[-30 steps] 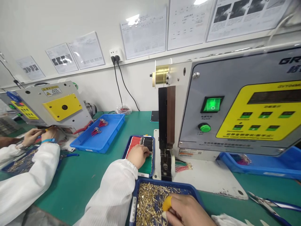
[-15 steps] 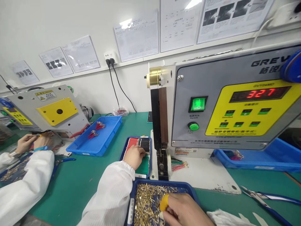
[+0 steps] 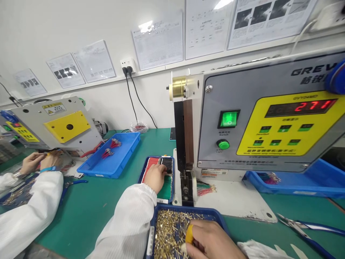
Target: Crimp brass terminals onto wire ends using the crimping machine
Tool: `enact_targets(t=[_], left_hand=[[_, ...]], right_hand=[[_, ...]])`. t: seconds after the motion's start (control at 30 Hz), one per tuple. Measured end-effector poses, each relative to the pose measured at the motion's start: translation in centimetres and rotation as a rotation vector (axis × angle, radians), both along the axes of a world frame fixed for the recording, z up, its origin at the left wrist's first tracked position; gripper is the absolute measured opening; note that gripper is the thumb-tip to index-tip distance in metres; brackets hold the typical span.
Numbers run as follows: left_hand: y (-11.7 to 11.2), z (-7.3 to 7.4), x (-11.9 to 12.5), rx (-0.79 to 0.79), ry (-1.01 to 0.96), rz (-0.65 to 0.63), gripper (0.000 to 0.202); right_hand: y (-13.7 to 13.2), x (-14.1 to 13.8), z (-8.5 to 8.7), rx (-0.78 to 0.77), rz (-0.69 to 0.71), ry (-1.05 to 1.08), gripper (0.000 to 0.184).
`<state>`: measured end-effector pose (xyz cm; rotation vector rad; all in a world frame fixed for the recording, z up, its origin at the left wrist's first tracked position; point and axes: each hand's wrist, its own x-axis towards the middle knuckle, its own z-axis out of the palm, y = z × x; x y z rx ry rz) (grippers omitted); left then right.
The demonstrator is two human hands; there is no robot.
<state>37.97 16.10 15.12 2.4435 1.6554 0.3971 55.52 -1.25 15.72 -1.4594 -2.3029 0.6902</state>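
My left hand (image 3: 155,178) rests over a small blue tray of wires (image 3: 169,201). Its fingers are curled at the black wires (image 3: 167,164); whatever they pinch is hidden. Red wires (image 3: 151,162) and green wires (image 3: 165,189) fill the other sections. My right hand (image 3: 211,237), with a yellow finger cot (image 3: 189,233), is down in a dark blue tray (image 3: 217,214) of loose brass terminals (image 3: 168,226). Its thumb and finger come together, but what lies between them does not show. Just behind that tray stands the crimping machine's black tooling (image 3: 185,190).
Finished-looking wires (image 3: 206,188) lie on the machine base. Pliers (image 3: 304,226) rest at right, near a blue bin (image 3: 302,190). Another blue bin (image 3: 115,172) stands left, beside blue-handled cutters (image 3: 72,183). At far left a co-worker's hands (image 3: 50,162) are at a second machine.
The machine's red display has gone from 327 to 271. My right hand has shifted slightly right in the terminals. My left hand stays at the black wires, with its fingers slightly shifted.
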Motion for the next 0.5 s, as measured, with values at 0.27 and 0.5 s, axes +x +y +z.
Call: enact_targets(t=[0.27, 0.5], left_hand=[[0.9, 0.1, 0.7, 0.029, 0.1, 0.027, 0.03], [1.5, 0.1, 0.8, -0.005, 0.079, 0.022, 0.023]], right_hand=[[0.1, -0.1, 0.4, 0.005, -0.021, -0.011, 0.019], [0.3, 0.3, 0.6, 0.027, -0.02, 0.03, 0.024]])
